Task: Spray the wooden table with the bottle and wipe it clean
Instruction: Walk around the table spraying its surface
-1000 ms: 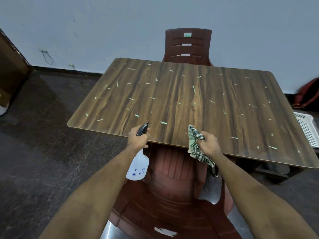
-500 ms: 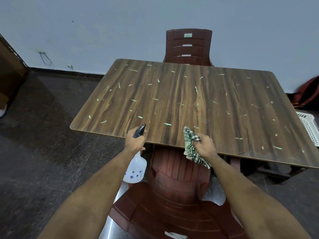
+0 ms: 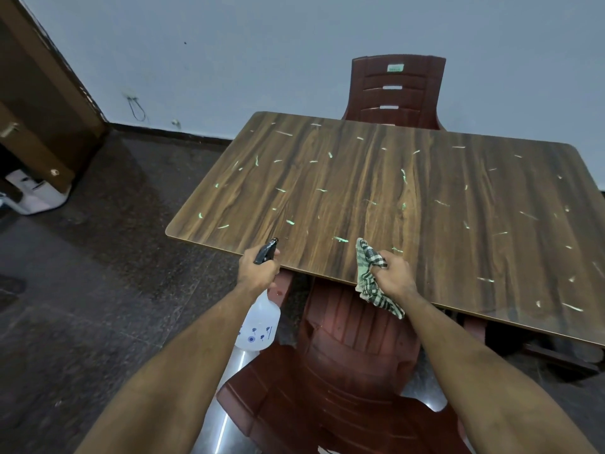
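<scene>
So the table [image 3: 393,198] fills most of the view, wood-grain top covered in little pale green streaks and bits. One red chair [image 3: 353,365] is tucked under the near edge, another chair [image 3: 397,90] sits at the far side by the wall. Left hand [image 3: 258,271] is wrapped tight around the neck of the bottle [image 3: 260,326], black nozzle aimed over the near edge. Right hand [image 3: 393,276] has the checked cloth [image 3: 371,280] bunched in its fingers, right at the table's edge.

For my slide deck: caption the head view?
Left hand holds spray bottle, right hand a checked cloth, at the littered table.
</scene>
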